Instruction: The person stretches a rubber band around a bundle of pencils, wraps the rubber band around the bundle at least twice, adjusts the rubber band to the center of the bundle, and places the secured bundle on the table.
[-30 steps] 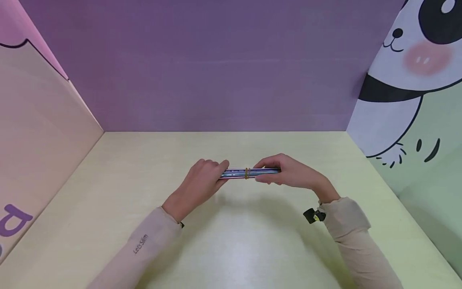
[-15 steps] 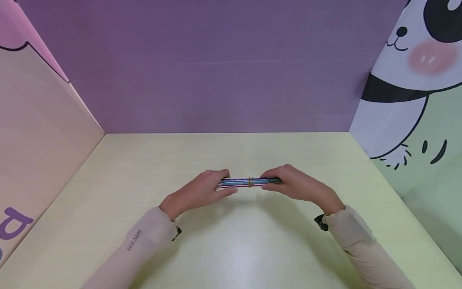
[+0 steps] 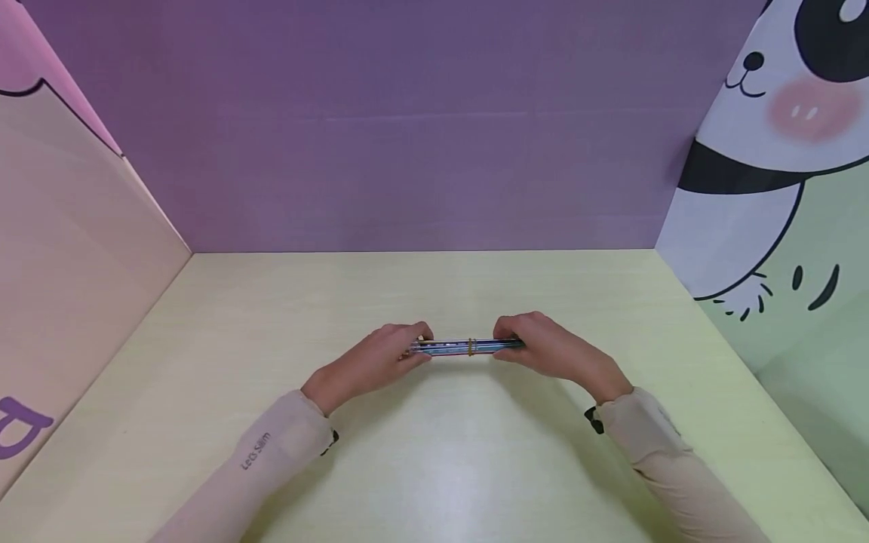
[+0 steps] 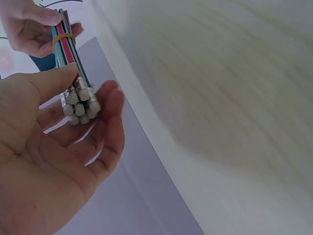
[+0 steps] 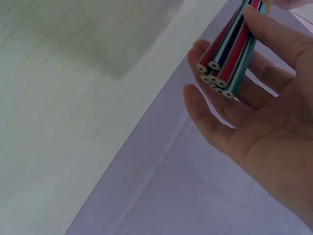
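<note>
A bundle of pencils [image 3: 451,348] is held level above the table between both hands, with a yellow rubber band [image 3: 471,347] round its middle. My left hand [image 3: 373,358] grips the eraser end, thumb on the near side and curled fingers on the far side. In the left wrist view several white erasers [image 4: 79,108] in metal ferrules face the palm. My right hand [image 3: 553,347] holds the other end between thumb and fingers. There, in the right wrist view, the unsharpened pencil ends [image 5: 221,83] show red, dark blue, white and teal sides.
The pale wooden table [image 3: 448,467] spreads below the hands. A purple wall panel [image 3: 421,136] closes the back. A pale panel [image 3: 75,249] stands at the left, and a green panel with a panda drawing [image 3: 808,317] at the right.
Both hands and the pencil bundle have come lower in the head view, nearer the body. The left hand shifted its hold on its end, its thumb leaving the bundle's edge briefly and closing again.
</note>
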The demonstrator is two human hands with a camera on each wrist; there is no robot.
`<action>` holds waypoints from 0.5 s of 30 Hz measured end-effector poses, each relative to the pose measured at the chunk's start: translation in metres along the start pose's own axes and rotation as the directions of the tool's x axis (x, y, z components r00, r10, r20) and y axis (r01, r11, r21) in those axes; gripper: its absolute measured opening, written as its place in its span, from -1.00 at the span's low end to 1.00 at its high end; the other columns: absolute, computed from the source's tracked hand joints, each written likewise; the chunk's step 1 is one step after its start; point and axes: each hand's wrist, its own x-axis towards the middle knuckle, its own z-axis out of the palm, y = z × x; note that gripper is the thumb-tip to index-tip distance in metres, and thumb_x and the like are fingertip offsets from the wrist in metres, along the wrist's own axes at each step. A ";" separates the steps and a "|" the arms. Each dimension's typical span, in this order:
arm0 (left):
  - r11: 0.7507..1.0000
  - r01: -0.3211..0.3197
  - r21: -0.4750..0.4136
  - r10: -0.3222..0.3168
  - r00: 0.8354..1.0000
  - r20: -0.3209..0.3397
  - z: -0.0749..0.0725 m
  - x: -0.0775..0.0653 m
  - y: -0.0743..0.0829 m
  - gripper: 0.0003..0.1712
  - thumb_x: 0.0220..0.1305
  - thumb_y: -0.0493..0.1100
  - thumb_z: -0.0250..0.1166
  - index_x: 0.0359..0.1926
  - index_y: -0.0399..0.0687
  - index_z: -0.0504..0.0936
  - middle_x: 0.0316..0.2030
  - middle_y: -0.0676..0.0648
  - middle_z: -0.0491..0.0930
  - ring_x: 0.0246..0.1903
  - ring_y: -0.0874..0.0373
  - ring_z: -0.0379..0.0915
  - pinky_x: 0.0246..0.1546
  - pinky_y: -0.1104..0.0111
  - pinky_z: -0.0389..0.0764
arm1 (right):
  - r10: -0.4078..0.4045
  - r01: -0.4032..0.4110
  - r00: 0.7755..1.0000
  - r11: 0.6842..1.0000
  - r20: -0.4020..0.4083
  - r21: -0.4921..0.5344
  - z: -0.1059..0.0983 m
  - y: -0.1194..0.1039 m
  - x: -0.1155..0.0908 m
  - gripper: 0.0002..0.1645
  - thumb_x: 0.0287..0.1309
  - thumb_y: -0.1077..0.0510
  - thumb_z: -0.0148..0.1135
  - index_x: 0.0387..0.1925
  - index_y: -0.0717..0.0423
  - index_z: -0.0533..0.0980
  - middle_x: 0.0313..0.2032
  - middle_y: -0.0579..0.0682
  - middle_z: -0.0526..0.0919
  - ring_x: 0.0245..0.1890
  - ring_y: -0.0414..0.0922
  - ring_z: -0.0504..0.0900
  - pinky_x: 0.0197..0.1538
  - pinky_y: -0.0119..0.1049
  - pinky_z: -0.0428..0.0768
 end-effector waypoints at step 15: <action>0.964 0.004 0.266 -0.005 1.000 0.001 0.012 0.010 0.005 -0.82 0.14 -0.27 0.48 -0.23 -0.14 0.68 -0.42 0.00 0.53 -0.46 0.16 0.36 -0.45 0.39 0.46 | 0.048 -0.045 0.996 0.998 0.069 -0.042 0.017 0.007 0.013 -0.77 0.08 0.21 0.49 -0.51 0.01 0.54 -0.56 -0.19 0.46 -0.49 -0.24 0.32 -0.37 -0.38 0.36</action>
